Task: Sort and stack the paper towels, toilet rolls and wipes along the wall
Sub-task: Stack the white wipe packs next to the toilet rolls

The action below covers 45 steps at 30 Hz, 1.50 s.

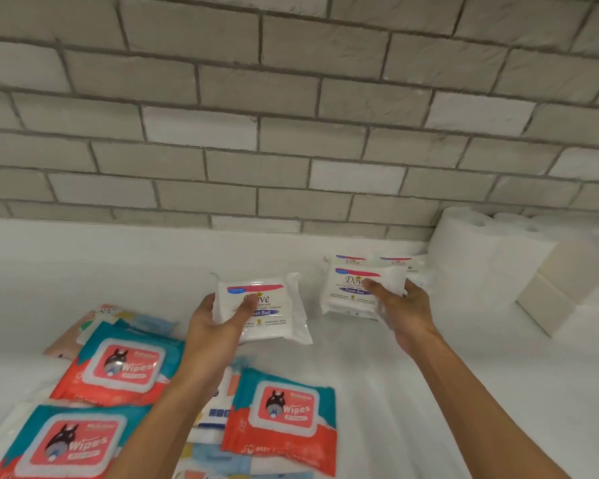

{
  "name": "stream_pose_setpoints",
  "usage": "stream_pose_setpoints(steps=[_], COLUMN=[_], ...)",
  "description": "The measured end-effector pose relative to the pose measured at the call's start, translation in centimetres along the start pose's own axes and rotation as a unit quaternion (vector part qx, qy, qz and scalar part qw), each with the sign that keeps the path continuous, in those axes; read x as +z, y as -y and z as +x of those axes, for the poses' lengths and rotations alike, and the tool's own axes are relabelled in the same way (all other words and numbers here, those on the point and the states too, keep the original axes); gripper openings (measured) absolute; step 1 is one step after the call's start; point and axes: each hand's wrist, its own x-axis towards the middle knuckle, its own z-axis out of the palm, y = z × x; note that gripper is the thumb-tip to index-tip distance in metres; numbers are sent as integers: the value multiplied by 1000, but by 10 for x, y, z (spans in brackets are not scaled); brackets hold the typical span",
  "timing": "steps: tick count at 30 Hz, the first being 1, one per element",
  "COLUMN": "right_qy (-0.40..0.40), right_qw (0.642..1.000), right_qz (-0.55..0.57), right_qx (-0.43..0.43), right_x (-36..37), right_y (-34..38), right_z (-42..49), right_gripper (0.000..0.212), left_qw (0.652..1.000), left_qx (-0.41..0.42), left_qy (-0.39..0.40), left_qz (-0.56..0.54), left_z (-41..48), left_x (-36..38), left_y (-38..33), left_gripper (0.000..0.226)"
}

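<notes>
While the Dove pack (362, 288) pinched in my right grip (403, 307) hangs just in front of the stacked Dove packs (372, 261) lying against the wall (291, 133) at the back edge of the desk (429, 392), I judge that hand the nearer one to set down first. The pack's long axis runs along the wall, as theirs does. My left grip (218, 321) clasps a second Dove pack (267, 305), further left and nearer me. Paper towel rolls (481, 257) stand back right, and red-and-teal wipes packs (118, 368) lie front left.

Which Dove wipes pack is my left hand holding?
The leftmost Dove pack; your left hand grips its left edge, thumb over the label. The other three cluster near the paper rolls.
</notes>
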Motion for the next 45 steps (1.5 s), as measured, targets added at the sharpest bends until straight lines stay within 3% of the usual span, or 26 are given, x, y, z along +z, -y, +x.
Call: stream_pose_setpoints(steps=[6, 14, 23, 26, 32, 37, 39, 42, 45], right_qy=[-25, -68, -58, -57, -62, -48, -47, -64, -90], right_qw=[1000, 991, 967, 944, 897, 780, 756, 763, 787], right_qz=[9, -110, -240, -312, -411, -581, -610, -595, -512], right_qx=[5, -31, -64, -92, -152, -225, -231, -245, -331], right_x=[-41, -51, -55, -60, -64, -66, -67, -70, -69], right_y=[13, 30, 29, 25, 12, 5, 9, 13, 6], right_z=[52, 126, 172, 173, 171, 174, 173, 167, 156], right_gripper=[26, 36, 52, 58, 36, 27, 28, 27, 23], left_qw=[1000, 998, 998, 996, 995, 996, 997, 997, 998], left_qx=[-12, -35, -25, -32, -56, -63, -64, -62, -56], left_qy=[6, 18, 36, 51, 44, 29, 23, 1, -23], left_qz=[-23, -40, -52, -59, -64, -50, -44, -38, -29], left_z=[11, 28, 53, 62, 89, 109, 116, 125, 134], left_x=[50, 99, 142, 158, 193, 215, 219, 222, 224], left_y=[-4, -5, -7, -8, -11, -9, -7, -4, 2], left_gripper=[20, 30, 29, 30, 26, 14, 10, 22, 26])
